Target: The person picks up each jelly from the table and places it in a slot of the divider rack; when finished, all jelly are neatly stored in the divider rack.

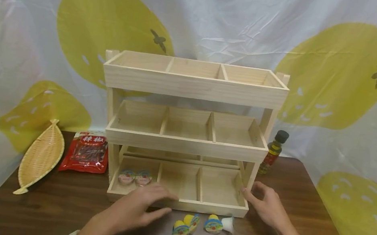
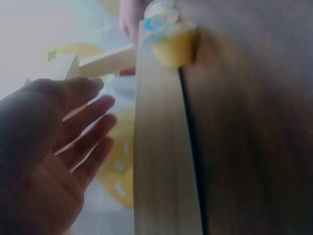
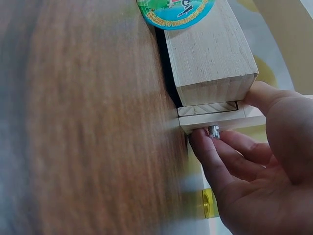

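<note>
A three-tier wooden rack [image 1: 184,146] stands on the table, each tier split into compartments. Two pinkish jelly cups [image 1: 143,178] sit in the bottom tier's left compartment. On the table before the rack lie several more: yellow jelly cups [image 1: 213,224] and a white jelly cup [image 1: 227,224] on its side. My left hand [image 1: 136,211] hovers by the bottom tier's front board, fingers relaxed and holding nothing. At the bottom right corner my right hand [image 3: 254,152] grips the rack's side, thumb on the inner side and fingertips on the outer face beside a metal bolt [image 3: 213,131].
Left of the rack are a red packet of dried chillies [image 1: 85,152] and a leaf-shaped woven basket [image 1: 42,155]. A dark-capped bottle [image 1: 273,152] stands behind the rack's right side. A patterned cloth [image 1: 224,21] hangs behind the table.
</note>
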Motion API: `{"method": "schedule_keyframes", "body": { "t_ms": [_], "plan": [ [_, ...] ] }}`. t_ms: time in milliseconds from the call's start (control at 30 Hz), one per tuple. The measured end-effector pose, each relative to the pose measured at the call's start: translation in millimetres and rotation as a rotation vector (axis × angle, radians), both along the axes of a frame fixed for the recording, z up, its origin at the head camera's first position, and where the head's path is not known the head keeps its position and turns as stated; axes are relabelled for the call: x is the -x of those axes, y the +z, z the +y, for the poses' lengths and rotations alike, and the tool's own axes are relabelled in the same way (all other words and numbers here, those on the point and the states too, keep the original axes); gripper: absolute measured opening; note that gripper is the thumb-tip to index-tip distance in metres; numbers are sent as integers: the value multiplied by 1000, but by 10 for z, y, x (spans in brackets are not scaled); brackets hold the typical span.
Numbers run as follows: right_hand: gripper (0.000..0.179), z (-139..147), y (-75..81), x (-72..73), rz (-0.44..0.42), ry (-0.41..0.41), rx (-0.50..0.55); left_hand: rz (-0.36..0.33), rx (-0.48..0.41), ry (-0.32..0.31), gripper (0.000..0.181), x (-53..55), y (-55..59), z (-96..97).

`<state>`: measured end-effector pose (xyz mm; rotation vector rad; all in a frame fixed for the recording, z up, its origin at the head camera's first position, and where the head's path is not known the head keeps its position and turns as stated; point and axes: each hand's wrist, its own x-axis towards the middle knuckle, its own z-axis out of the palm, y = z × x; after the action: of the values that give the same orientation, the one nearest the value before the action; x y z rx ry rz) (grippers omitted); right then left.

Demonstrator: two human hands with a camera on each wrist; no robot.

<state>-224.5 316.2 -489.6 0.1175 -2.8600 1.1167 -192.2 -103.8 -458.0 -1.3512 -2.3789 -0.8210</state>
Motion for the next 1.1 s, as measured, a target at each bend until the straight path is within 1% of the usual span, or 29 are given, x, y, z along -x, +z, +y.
{"method": "schedule_keyframes", "body": {
  "t_ms": [100,267,433,533,633,833,967,1100],
  "plan": [
    [47,5,0,2,11,-3,-2,-48,40,-58,27,-36,-52,77],
    [47,14,-5,7,8,-8,-4,-116,92,-118,22,-67,-149,163],
    [47,19,-11,4,-2,-7,3,-155,88,-186,19,-83,-236,218],
    [46,22,-12,1,-2,-6,12,-171,67,-208,18,-84,-272,242],
    [45,24,-18,1,-1,-2,15,-207,52,-199,20,-77,-292,246],
    [45,14,-26,2,-4,1,15,-319,71,-138,27,-64,-317,217],
    [46,8,-30,5,-5,2,16,-360,91,-110,30,-69,-325,207],
    [48,1,-36,6,-10,4,23,-378,96,-95,43,-88,-337,211]
  ]
}}
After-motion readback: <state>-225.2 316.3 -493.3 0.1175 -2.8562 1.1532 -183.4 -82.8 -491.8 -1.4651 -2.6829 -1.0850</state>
